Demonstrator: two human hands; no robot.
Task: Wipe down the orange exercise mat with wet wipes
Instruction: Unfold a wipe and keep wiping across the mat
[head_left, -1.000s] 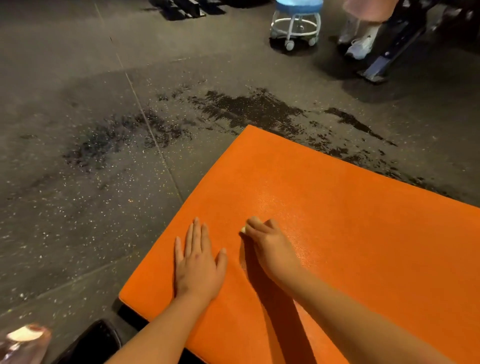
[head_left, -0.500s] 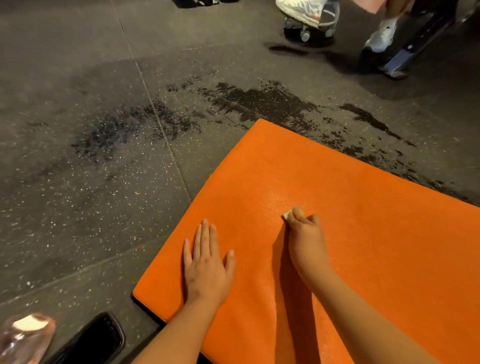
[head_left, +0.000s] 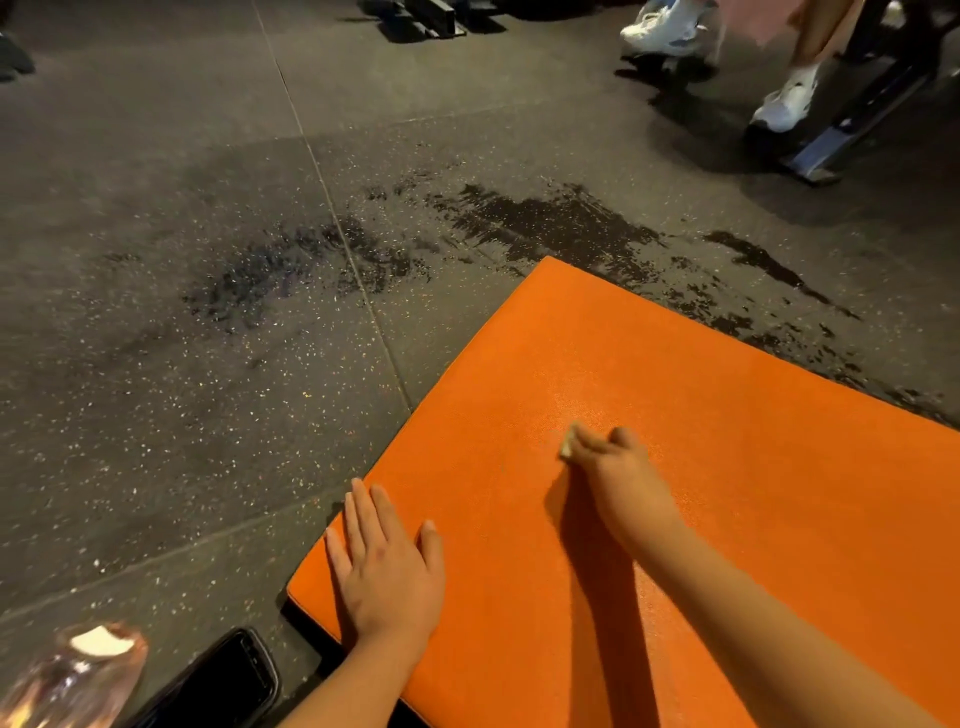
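Left hand (head_left: 384, 571) lies flat, fingers straight, on pebbled orange mat (head_left: 753, 493). Right hand (head_left: 618, 478) curls around small pale wipe (head_left: 567, 448), pressing it down.

The mat (head_left: 753, 493) is being lit from its right; a dark shadow is being cast across it beside the right hand (head_left: 618, 470), which is being blurred. The floor (head_left: 156, 415) beyond the mat is being left dim.
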